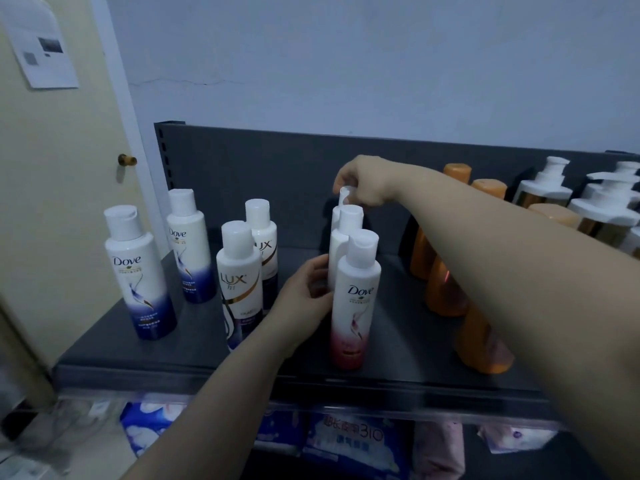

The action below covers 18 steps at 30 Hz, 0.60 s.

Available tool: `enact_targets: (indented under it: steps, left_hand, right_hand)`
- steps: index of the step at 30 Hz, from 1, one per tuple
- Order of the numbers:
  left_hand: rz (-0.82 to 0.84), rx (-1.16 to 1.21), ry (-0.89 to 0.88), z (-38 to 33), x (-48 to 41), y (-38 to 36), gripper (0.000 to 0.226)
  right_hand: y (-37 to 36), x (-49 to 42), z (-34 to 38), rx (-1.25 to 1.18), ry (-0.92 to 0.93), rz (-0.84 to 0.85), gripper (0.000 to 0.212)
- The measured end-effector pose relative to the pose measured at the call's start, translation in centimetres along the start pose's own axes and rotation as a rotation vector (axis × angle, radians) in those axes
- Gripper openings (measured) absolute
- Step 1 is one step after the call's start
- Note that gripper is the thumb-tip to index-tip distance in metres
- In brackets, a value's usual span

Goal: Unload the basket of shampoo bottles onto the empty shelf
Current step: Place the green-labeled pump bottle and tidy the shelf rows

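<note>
Standing in a front-to-back row at the middle of the dark shelf [408,341] are white shampoo bottles. The front bottle [353,306] is pink at its base and the middle bottle [337,247] is just behind it. Of the rear bottle [344,195] only the cap shows; its base is hidden. The right hand [363,183] reaches in from the right and pinches the rear bottle's cap from above between curled fingers. The left hand [304,296] lies cupped against the left side of the middle bottle. Its fingertips are hidden behind the front bottle, so whether it grips cannot be told. To the left stand two blue-based bottles [138,271] and two Lux bottles [239,282]. To the right are a row of orange bottles [446,289] and white pump bottles [543,192]. Packets [353,441] lie on the level below.
</note>
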State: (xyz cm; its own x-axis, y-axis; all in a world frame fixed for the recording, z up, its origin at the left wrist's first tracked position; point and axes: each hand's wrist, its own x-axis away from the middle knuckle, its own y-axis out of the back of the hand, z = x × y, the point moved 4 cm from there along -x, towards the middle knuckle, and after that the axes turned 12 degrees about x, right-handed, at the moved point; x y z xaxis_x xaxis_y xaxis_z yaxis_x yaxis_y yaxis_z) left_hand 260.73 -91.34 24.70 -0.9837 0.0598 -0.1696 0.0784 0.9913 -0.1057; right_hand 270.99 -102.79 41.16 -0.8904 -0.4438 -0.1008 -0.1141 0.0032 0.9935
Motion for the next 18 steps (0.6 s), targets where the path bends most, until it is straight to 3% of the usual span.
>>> enact_targets:
  steps: [9,12,15,18]
  left_hand:
    - [0.032,-0.151,0.100,0.7,-2.2,-0.5,0.053]
    - [0.032,-0.169,0.093,0.9,-2.6,-0.7,0.048]
    - [0.049,-0.173,0.080,0.8,-3.1,-0.9,0.042]
    - [0.074,-0.177,0.079,0.8,-3.5,-1.1,0.039]
  right_hand:
    - [-0.9,-2.0,-1.1,0.003,-0.011,-0.041,0.029]
    - [-0.5,-1.5,-1.3,-0.005,-0.030,-0.031,0.044]
    - [1.8,0.6,-1.2,-0.114,-0.056,-0.155,0.052]
    - [3.8,4.3,-0.4,-0.279,-0.037,-0.308,0.043]
